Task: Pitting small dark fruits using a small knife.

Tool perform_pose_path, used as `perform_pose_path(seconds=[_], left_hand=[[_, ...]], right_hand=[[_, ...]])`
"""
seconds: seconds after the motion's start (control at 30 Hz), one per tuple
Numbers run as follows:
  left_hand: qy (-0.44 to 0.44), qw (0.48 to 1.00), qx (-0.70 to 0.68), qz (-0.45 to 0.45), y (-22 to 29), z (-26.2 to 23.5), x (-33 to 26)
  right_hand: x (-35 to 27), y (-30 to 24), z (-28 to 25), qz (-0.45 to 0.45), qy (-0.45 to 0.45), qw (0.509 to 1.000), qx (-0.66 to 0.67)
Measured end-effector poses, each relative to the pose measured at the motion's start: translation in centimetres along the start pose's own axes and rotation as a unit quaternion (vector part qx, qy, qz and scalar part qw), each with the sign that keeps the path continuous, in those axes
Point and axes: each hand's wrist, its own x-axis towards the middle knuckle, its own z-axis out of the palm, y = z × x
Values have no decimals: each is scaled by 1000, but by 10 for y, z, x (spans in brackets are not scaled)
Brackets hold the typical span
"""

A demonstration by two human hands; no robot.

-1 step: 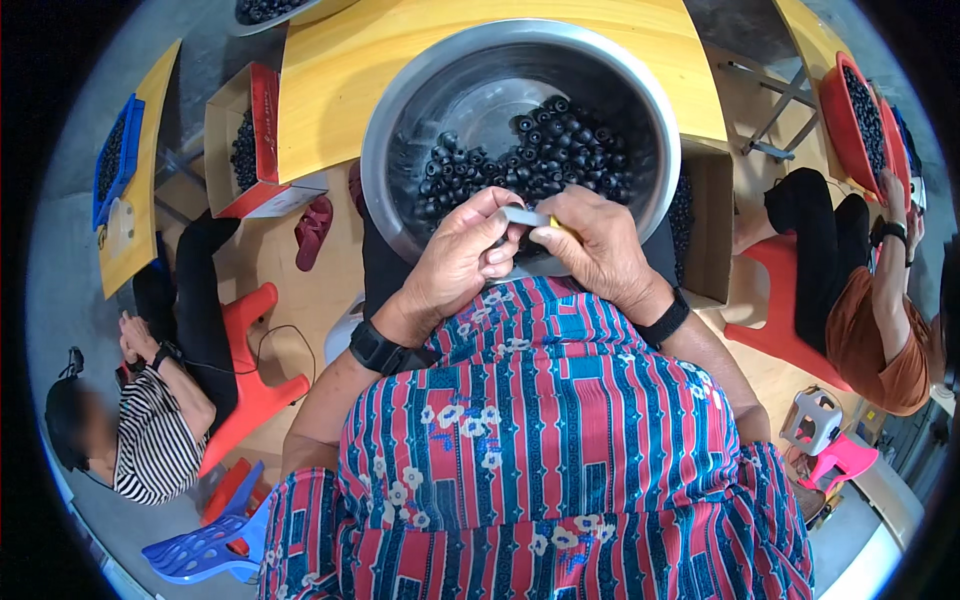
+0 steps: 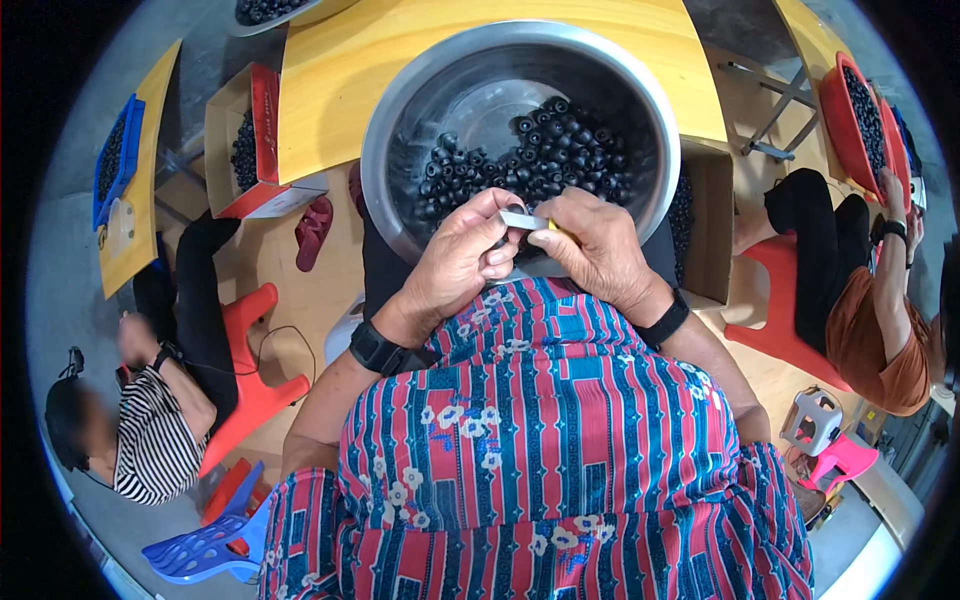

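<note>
My left hand (image 2: 455, 255) is closed in a pinch over the near rim of a wide metal basin (image 2: 376, 150), with a small black part (image 2: 516, 209) between its fingertips. In my right hand (image 2: 606, 245) is a small knife with a yellow handle; its flat grey blade (image 2: 522, 219) lies across the black part at the left fingertips. Most of the handle is hidden by the fingers. Inside the basin lie many small, round black parts (image 2: 575, 150), several showing a hole, heaped towards the near and right side.
A yellow table (image 2: 330, 90) stands behind the basin. Cardboard boxes (image 2: 710, 225) of black parts flank it. People sit on red stools (image 2: 250, 330) left and right. A blue tray (image 2: 118, 150) and a red basin (image 2: 832, 100) hold more parts. A red slipper (image 2: 313, 235) lies on the floor.
The blade has tilted and shifted slightly at my left fingertips. The hands of the person at the left have moved and are blurred.
</note>
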Motion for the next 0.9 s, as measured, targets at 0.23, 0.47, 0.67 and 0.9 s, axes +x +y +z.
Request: perform_pose_path(seconds=[0.23, 0.47, 0.67, 0.9], left_hand=[[3, 998, -52, -26, 9, 3, 2], [108, 977, 181, 7, 26, 7, 31], [164, 616, 719, 278, 44, 10, 65], [182, 521, 812, 192, 46, 17, 76]], right_hand=[[2, 0, -6, 39, 40, 997, 61], [2, -2, -11, 63, 63, 993, 82], [4, -1, -11, 60, 73, 992, 86], [5, 0, -13, 63, 70, 991, 90]])
